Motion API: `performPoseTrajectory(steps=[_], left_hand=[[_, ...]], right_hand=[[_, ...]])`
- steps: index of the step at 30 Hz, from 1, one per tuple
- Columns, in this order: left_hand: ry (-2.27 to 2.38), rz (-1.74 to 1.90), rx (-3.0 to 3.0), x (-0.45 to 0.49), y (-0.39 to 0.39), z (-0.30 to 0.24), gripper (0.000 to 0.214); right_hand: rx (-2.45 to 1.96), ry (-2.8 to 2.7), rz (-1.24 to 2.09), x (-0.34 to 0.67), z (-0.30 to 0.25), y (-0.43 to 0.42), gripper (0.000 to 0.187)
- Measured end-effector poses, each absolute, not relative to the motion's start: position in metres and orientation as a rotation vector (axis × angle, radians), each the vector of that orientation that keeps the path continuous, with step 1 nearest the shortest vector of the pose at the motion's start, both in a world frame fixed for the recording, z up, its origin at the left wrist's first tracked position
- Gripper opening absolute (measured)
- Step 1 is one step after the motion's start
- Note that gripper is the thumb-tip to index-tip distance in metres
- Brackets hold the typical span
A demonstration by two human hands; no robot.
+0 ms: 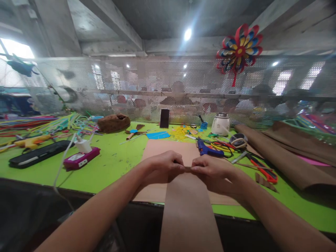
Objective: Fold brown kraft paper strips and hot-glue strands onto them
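Note:
My left hand (164, 164) and my right hand (210, 167) meet in front of me, each pinched shut on the top edge of a long brown paper strip (187, 210). The strip hangs down from my fingers toward me, over the table's front edge. Under my hands lies a light brown sheet of cardboard (170, 148) on the green table (115, 162). Both thumbs press on the strip's folded or rolled upper end.
A blue glue gun (207, 149), red-handled scissors (264, 169), a tape roll (238, 140) and a white pot (221, 124) lie to the right. Brown paper rolls (288, 157) fill the far right. A pink box (82, 158), black case (39, 154) and coloured straws (44, 124) sit left. A mesh screen (157, 87) backs the table.

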State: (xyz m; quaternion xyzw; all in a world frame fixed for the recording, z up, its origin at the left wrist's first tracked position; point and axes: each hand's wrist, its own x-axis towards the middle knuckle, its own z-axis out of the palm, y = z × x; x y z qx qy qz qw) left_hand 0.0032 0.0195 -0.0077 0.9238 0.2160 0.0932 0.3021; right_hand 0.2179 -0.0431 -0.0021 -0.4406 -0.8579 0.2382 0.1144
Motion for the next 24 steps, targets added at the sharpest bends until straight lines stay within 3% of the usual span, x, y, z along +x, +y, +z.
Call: performPoseTrajectory(steps=[10,24], left_hand=[[0.667,0.166,2.325,-0.002,0.027,-0.012,0.036],[0.814,0.102,2.326,-0.012,0.032,-0.004,0.025]], right_hand=[[-1.251,-2.541,0.737,0.232,-0.014,-0.032,0.036],[-1.235,-2.434,1.173,0.234,-0.004,-0.041,0.039]])
